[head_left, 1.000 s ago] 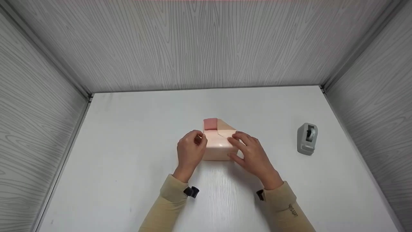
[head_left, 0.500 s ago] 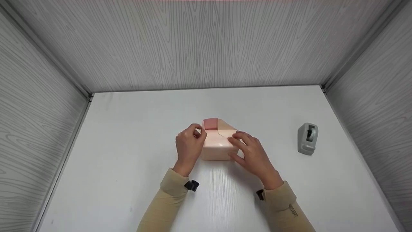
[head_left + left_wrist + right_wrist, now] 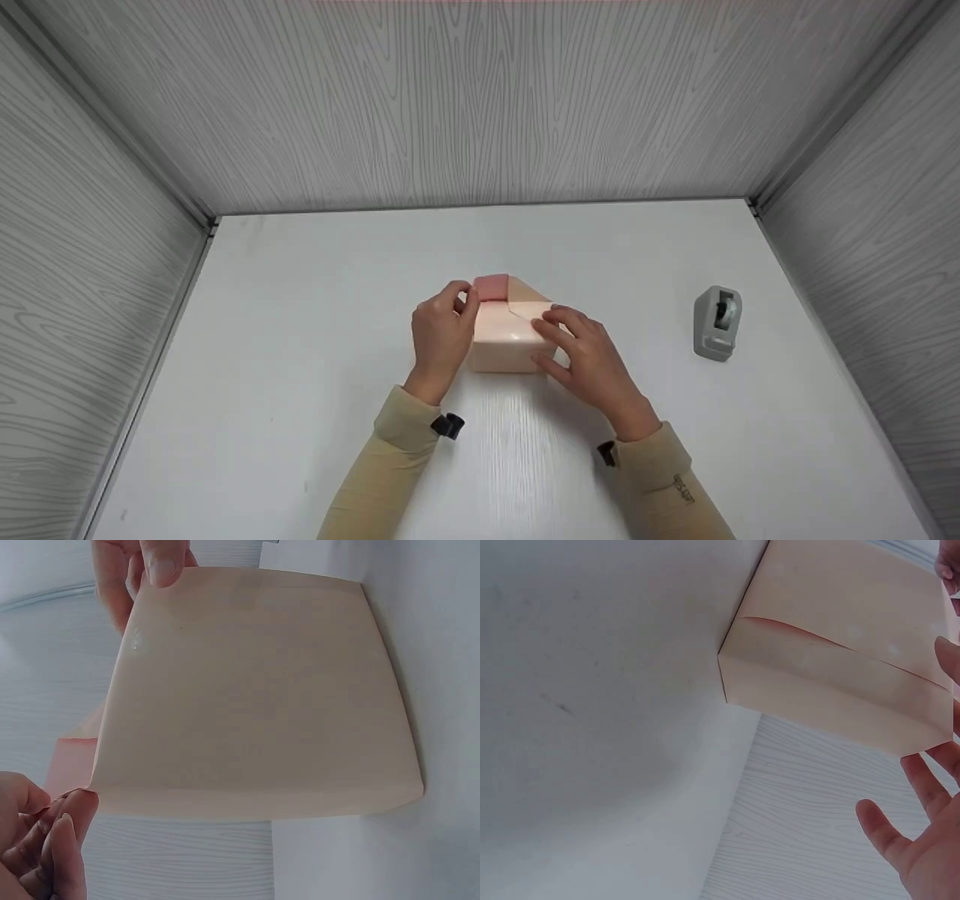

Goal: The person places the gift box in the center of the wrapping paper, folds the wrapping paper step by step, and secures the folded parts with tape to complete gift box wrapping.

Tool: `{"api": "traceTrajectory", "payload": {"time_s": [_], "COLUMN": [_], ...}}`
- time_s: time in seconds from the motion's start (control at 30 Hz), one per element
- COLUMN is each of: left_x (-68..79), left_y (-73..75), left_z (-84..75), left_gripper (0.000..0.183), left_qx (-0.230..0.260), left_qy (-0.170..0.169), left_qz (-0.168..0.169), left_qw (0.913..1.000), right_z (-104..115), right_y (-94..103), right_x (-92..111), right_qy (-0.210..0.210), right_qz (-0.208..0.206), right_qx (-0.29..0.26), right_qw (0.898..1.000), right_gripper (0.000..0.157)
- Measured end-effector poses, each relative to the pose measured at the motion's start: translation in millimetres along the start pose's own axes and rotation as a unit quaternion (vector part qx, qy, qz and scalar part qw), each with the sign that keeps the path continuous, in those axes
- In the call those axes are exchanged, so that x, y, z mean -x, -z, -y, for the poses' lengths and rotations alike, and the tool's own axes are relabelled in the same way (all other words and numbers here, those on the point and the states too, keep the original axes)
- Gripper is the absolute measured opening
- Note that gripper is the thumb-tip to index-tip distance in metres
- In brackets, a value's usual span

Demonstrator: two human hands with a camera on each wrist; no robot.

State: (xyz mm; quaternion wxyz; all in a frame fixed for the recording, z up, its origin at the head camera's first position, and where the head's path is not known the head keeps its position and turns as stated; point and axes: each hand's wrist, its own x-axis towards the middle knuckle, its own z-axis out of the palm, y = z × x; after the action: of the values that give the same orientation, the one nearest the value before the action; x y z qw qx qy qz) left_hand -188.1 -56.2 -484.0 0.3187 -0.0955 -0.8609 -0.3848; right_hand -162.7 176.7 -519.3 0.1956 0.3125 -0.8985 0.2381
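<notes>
A box wrapped in pale peach paper stands on the table in front of me. Folded paper lies over its top, and a darker pink patch shows at the back left. My left hand pinches the paper at the top left corner, as the left wrist view also shows at the box's large smooth face. With its thumb on the front and fingers over the top, my right hand holds the right end. In the right wrist view a slightly gaping paper seam runs along the box's side.
A grey tape dispenser with a roll of tape stands at the right of the white table. Grey wood-grain panels rise at the back and both sides.
My left hand has shifted slightly up and away along the box's left edge, to the corner by the darker pink patch. The right hand and tape dispenser stay in place.
</notes>
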Motion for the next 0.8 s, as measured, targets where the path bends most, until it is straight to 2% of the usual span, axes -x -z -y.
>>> {"api": "traceTrajectory", "payload": {"time_s": [0.3,0.63,0.8], "left_x": [3.3,35.9,44.3], "left_y": [1.2,9.1,9.8], "left_z": [-0.4,5.7,6.2], "left_gripper": [0.013,0.008,0.006], "left_qx": [0.003,0.020,0.039], "left_qy": [0.008,0.021,0.029], "left_qz": [0.007,0.038,0.057], "left_qw": [0.9999,0.9988,0.9972], "right_z": [-2.7,-4.4,-4.5], "right_y": [-2.5,-5.0,-5.3], "right_x": [2.2,2.9,2.6], "right_qy": [0.009,0.019,0.022], "right_qz": [-0.013,-0.030,-0.033], "right_qx": [-0.011,-0.017,-0.020], "right_qw": [1.000,0.999,0.999], "right_gripper": [0.042,0.043,0.044]}}
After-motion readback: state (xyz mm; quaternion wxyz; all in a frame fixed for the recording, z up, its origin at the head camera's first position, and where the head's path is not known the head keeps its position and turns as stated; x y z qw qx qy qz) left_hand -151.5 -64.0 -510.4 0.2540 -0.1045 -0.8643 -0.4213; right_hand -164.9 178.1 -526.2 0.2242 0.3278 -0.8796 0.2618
